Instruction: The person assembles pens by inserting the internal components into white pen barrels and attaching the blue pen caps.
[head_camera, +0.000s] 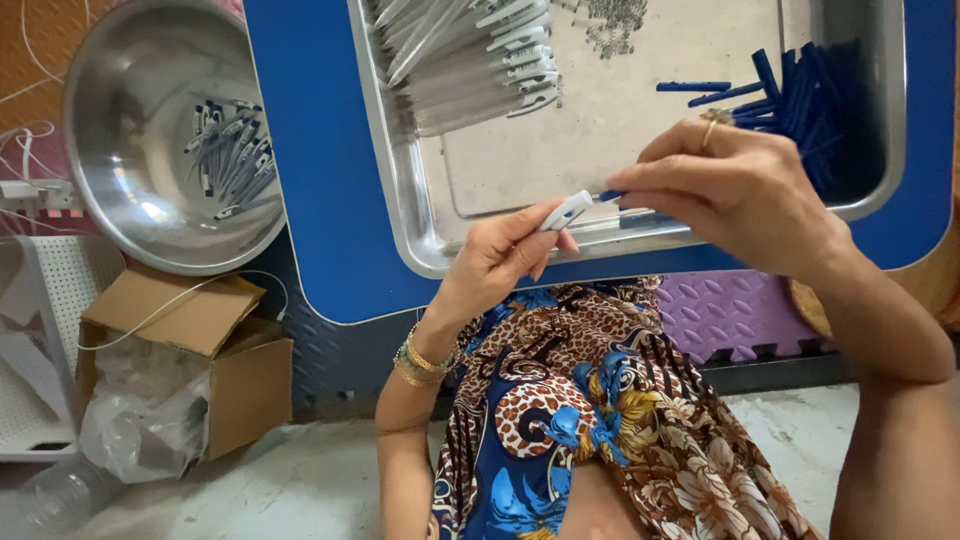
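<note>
My left hand (505, 255) grips a white pen cap with a clip (567, 210). My right hand (735, 190) pinches a dark blue pen piece (611, 196) whose tip touches the white cap's end. Both hands hover over the near rim of a steel tray (470, 190) on a blue table (320, 200). In the tray, a pile of white clipped caps (470, 55) lies at the far left and a heap of dark blue pieces (790, 95) at the right. A small scatter of tiny metal bits (612, 22) lies at the far middle.
A round steel bowl (130, 130) to the left holds several joined white-and-blue pieces (230, 155). Below it an open cardboard box (190, 370) with plastic bags stands on the concrete floor. White cables and a white rack (35, 330) sit at far left. Purple foam mat (720, 310) under the table.
</note>
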